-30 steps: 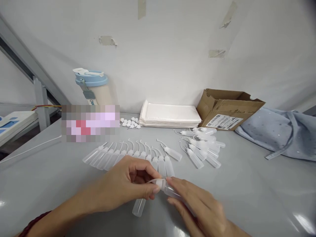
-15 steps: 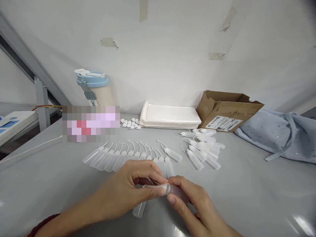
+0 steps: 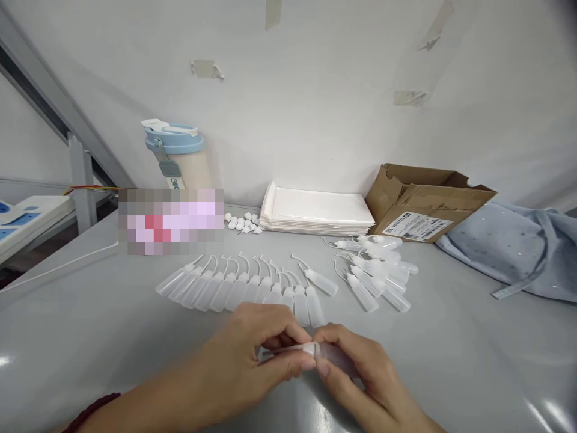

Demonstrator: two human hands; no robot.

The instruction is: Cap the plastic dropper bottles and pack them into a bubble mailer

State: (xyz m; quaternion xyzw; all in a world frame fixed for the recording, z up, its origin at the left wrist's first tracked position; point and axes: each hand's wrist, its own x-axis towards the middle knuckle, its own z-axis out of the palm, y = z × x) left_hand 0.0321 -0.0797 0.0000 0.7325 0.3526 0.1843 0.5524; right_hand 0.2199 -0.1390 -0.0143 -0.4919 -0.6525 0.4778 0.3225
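Soft translucent dropper bottle (image 3: 334,356) lies crosswise between a worker's two hands, its long axis running from the left hand's fingertips into the right hand's grip. The left hand (image 3: 246,343) pinches the white cap (image 3: 309,349) between thumb and fingers, with the thin tube (image 3: 288,348) pointing back toward its palm; the right hand (image 3: 372,376) is wrapped around the body, hiding the base. Both are equally close — fingertips nearly meet at the neck, where cap and body join.

Just beyond the left hand, a row of capped bottles (image 3: 220,293) lies side by side on the gray worktop (image 3: 451,361), tubes angled away; its near end sits closest to the fingers. A single bottle (image 3: 322,282) rests past the right hand's fingertips, and a loose pile of bottles (image 3: 377,270) lies farther off in that direction. Beyond these — well apart from either hand — are small white pieces (image 3: 243,224), a stack of white padded mailers (image 3: 320,207) and an open cardboard box (image 3: 433,207). No object is seen between the hands except the bottle they hold.
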